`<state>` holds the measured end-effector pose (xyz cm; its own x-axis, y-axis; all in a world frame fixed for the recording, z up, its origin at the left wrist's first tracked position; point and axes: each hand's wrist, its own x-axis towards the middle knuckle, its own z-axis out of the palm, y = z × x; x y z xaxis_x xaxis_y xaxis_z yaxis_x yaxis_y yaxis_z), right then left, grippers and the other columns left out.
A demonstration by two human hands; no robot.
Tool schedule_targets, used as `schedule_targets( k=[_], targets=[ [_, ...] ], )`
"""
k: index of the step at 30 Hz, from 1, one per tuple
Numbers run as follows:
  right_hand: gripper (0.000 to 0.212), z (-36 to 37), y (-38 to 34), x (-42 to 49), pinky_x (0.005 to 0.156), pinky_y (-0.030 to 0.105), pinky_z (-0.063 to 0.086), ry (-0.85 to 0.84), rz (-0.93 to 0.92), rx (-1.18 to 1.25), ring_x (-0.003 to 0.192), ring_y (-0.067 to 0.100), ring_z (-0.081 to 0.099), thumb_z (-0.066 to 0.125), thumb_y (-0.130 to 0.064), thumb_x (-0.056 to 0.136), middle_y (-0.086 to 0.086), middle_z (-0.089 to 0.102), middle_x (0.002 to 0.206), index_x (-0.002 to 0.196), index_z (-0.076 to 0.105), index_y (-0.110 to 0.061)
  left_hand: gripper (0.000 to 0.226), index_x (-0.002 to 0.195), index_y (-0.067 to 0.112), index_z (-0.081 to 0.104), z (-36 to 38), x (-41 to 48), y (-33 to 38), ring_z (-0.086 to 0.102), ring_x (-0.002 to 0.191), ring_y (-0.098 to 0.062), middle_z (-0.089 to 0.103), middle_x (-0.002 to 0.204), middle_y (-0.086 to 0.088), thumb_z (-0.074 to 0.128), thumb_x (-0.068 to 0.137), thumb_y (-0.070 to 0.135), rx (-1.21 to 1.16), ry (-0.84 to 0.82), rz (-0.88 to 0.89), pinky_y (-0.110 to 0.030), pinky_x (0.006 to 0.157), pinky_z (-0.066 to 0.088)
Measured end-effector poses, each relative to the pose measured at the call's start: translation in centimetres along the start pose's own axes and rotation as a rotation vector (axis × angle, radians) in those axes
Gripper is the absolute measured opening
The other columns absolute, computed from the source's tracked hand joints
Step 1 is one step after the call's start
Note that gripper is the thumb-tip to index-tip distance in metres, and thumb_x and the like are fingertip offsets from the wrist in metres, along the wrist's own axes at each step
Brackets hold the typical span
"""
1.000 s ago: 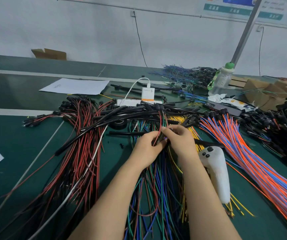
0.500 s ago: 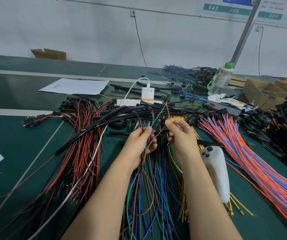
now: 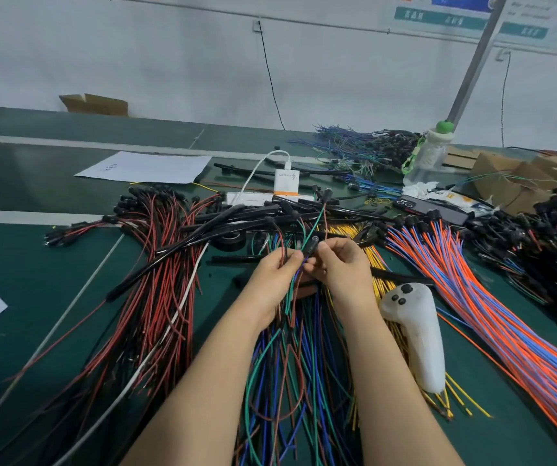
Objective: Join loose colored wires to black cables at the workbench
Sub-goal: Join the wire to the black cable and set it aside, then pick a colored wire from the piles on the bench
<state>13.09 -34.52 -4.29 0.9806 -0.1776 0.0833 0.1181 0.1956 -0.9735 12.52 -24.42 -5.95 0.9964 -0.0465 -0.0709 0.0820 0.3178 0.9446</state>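
My left hand (image 3: pixel 275 275) pinches a few wires (image 3: pixel 311 228), and my right hand (image 3: pixel 346 267) pinches a black plug (image 3: pixel 312 246) against them, above the bench (image 3: pixel 35 264).

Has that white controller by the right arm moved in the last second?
No. The white controller lies on the yellow wires, in the same spot as before relative to the white charger behind it.
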Motion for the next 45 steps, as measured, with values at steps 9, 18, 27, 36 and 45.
schedule_targets(
  k=[9,18,27,36,45],
  targets=[
    [0.017,-0.8,0.0,0.3,0.051,0.016,0.048,0.116,-0.026,-0.122,0.044,0.001,0.054,0.052,-0.004,0.096,0.002,0.055,0.067,0.081,0.052,-0.012,0.019,0.083,0.012,0.052,0.0,-0.1,-0.2,0.059,0.051,0.000,0.060,0.076,-0.004,0.044,0.100,0.017,0.231,0.039,0.093,-0.017,0.047,0.048],
    [0.003,-0.6,-0.1,0.1,0.046,0.013,0.043,0.030,-0.013,-0.285,0.052,0.007,0.051,0.058,-0.007,0.092,0.002,0.055,0.066,0.089,0.059,-0.008,0.015,0.089,0.014,0.050,0.3,-0.4,0.0,0.046,0.038,-0.004,0.061,0.072,-0.004,0.043,0.100,0.021,0.248,0.056,0.043,-0.018,0.038,0.037],
    [0.018,-2.4,-0.8,0.7,0.065,0.023,0.044,0.201,-0.060,-0.817,0.075,0.016,0.057,0.053,-0.012,0.092,0.004,0.067,0.090,0.098,0.070,-0.014,0.019,0.087,0.009,0.059,-1.7,-1.2,3.9,0.029,0.031,-0.001,0.039,0.047,0.008,0.053,0.087,0.026,-0.617,-0.184,0.007,-0.012,0.027,0.023],
    [0.012,-1.6,-0.7,-0.3,0.068,0.033,0.049,-0.078,0.099,-1.261,0.081,0.025,0.059,0.054,-0.013,0.092,0.006,0.063,0.088,0.097,0.065,-0.010,0.024,0.081,0.012,0.048,-2.2,-1.5,4.1,0.034,0.030,0.000,0.046,0.052,0.007,0.042,0.097,0.029,-0.621,-0.206,-0.157,-0.010,0.026,0.026],
    [0.022,-1.1,-2.9,-0.7,0.041,0.019,0.033,-0.205,0.051,-0.358,0.042,0.011,0.041,0.051,-0.005,0.092,-0.001,0.046,0.049,0.071,0.056,-0.007,0.024,0.091,0.005,0.060,-0.2,-1.1,1.8,0.057,0.043,-0.008,0.067,0.067,-0.007,0.040,0.101,0.013,-0.212,-0.059,-0.277,-0.020,0.048,0.050]
  ],
)
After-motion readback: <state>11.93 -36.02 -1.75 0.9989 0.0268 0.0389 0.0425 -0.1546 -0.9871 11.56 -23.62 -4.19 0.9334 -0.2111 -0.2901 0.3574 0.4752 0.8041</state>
